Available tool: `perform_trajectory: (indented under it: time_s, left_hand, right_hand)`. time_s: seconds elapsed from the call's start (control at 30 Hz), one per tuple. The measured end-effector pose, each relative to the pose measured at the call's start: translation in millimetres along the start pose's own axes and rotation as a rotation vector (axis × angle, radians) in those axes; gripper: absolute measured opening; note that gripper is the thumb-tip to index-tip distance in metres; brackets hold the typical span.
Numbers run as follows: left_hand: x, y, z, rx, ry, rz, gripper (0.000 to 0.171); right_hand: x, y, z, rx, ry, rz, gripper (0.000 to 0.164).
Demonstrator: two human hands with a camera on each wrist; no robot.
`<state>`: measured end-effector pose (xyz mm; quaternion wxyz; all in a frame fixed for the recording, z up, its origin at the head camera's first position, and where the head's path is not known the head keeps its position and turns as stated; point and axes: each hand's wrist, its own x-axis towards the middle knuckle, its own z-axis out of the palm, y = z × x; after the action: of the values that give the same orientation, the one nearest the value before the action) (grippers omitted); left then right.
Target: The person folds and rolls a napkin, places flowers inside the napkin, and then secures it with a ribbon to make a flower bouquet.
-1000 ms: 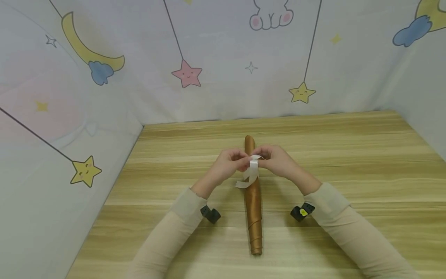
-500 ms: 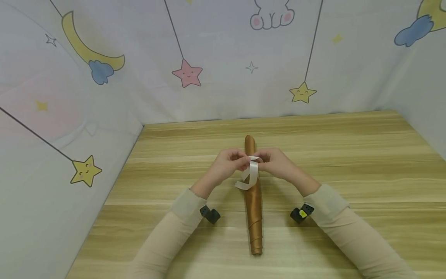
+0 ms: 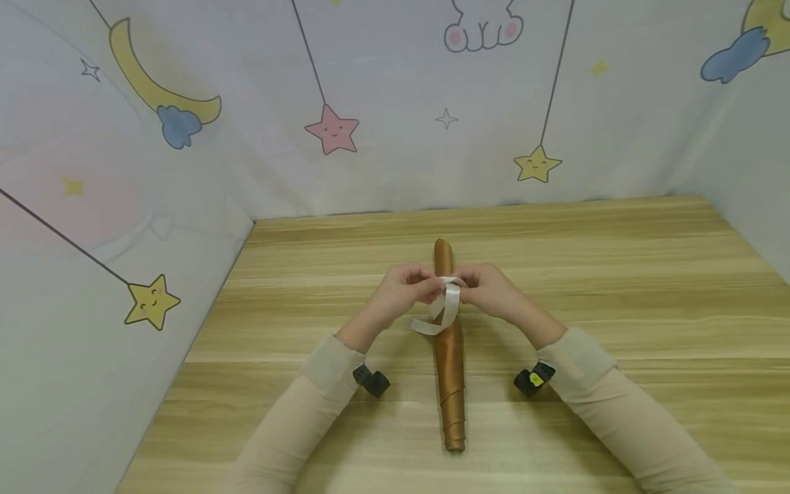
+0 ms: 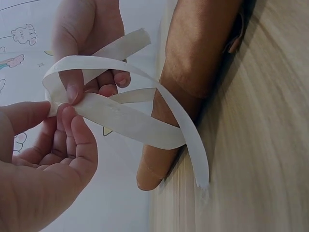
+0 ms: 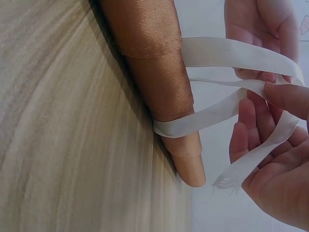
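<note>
A roll of shiny brown cloth [image 3: 452, 370] lies lengthwise on the table, pointing away from me. A white ribbon [image 5: 176, 126] loops round it towards its far, narrower end. Just above the roll, my left hand [image 3: 404, 291] pinches the ribbon between thumb and fingertips, seen close up in the left wrist view. Opposite it, my right hand [image 3: 492, 288] pinches the ribbon too, thumb pressed to it in the right wrist view. One loose tail hangs over the roll, its frayed tip [image 4: 203, 182] near the tabletop. Fingers hide part of where the ribbon strands cross.
The wood-grain table [image 3: 296, 405] ends at a pale fabric backdrop [image 3: 395, 165] printed with stars and moons, which also runs along both sides. A small black camera [image 3: 372, 380] is strapped to the left wrist, another black camera [image 3: 532, 379] to the right.
The hanging ribbon tail has swung slightly to the left at its tip, and the strand between the fingers has shifted a little. Both hands and the brown roll stay nearly in place.
</note>
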<state>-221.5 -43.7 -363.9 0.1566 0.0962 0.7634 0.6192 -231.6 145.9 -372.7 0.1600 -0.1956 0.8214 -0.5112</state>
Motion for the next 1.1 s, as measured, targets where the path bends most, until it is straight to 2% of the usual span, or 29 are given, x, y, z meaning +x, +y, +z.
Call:
perform_trajectory:
  time_s: [0.2,0.4,0.73,0.93,1.1]
  left_hand:
    - [-0.7,-3.0,-0.7,0.012,-0.010,-0.007,0.015]
    - [-0.2,-6.5,-1.0,0.024,0.016,0.009,0.014]
    - [-0.9,-5.4,0.4,-0.042,0.030,0.081,0.013]
    - [-2.0,-3.1,1.6,-0.102,0.061,0.096,0.008]
    - [-1.3,-3.5,1.9,-0.171,0.057,0.104,0.017]
  right_hand:
    - [-1.4,-1.4,-0.3,0.012,-0.001,0.012,0.021]
    - [-2.9,-3.4,-0.1,0.029,-0.007,0.029,0.023]
    - [-1.9,-2.8,0.4,0.046,-0.002,0.041,0.020]
    - [-2.6,-3.6,0.6,0.042,-0.001,0.039,0.018]
    - [-3.6,-3.9,1.1,0.084,-0.018,0.029,0.020]
